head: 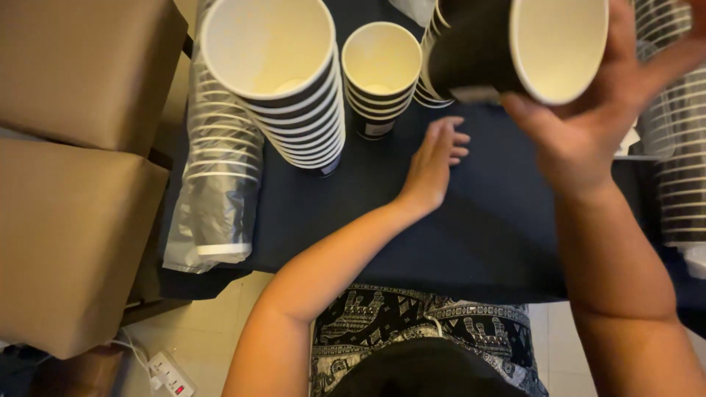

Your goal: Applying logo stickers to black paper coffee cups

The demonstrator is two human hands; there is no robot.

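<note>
right hand is clamped on a tilted black paper cup, left hand open and flat just below-left, three cup stacks already built beyond it, sleeves of cups left.

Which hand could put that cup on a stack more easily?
The right hand. It already holds the cup, lifted near the stacks. The left hand is empty, resting flat on the table.

I see paper cups, dark and slightly glossy outside, matt cream inside. The surface wears smooth navy cloth. Beside it sit matt brown cardboard boxes and a crinkly clear plastic sleeve.
</note>
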